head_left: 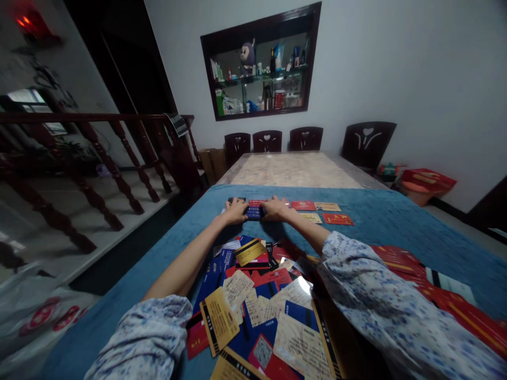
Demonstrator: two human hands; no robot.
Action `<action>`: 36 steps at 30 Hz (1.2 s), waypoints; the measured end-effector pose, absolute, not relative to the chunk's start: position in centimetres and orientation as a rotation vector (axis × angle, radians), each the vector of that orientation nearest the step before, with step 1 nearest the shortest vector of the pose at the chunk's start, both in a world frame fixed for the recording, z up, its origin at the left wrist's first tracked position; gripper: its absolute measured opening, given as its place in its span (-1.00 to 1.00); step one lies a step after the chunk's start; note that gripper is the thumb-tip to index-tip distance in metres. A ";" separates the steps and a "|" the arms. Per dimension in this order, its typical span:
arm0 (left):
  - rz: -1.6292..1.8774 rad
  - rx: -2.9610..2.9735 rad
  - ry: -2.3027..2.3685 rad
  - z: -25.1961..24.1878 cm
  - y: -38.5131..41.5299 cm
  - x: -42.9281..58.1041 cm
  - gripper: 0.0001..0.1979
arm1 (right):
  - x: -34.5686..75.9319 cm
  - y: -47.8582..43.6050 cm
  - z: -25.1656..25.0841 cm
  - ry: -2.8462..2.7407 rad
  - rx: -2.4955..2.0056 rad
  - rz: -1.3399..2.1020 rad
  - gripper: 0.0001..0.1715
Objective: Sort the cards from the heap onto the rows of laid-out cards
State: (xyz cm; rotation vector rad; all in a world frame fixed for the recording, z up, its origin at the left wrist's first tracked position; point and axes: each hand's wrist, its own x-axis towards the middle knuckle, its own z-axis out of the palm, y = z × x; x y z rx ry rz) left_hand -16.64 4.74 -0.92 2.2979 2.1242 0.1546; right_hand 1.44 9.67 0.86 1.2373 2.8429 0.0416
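Both hands reach forward over the blue cloth to a blue card (254, 212) lying between them, in front of a red card (256, 202). My left hand (236, 210) has its bent fingers at the blue card's left edge, beside a dark card partly under the fingers. My right hand (275, 208) grips the right edge of the same blue card, its fingertips partly hidden. Right of it lie two rows of cards, including a red card (303, 205) and a yellowish card (328, 207). Below my forearms is a loose heap of mixed cards, with a gold card (250, 252) on top.
The blue cloth (190, 232) covers the near part of the table; its far part shows a pale marbled top (289, 166). Red packets (447, 301) lie at the right. Dark chairs (368, 142) stand around. A plastic bag (43, 316) and a wooden railing (95, 142) are at left.
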 end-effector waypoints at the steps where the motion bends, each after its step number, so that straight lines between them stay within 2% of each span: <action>1: 0.149 2.295 2.119 -1.1 5.0 -16.8 -0.54 | 1.3 9.8 0.8 2.834 1.234 0.043 -0.38; 20: -0.022 2.271 2.030 -1.2 6.2 -17.4 -0.55 | 0.3 10.7 0.5 2.774 1.212 0.015 -0.47; 36: -0.076 2.257 2.085 -0.9 5.4 -16.0 -0.32 | -0.1 11.2 -0.3 2.778 1.252 -0.035 -0.47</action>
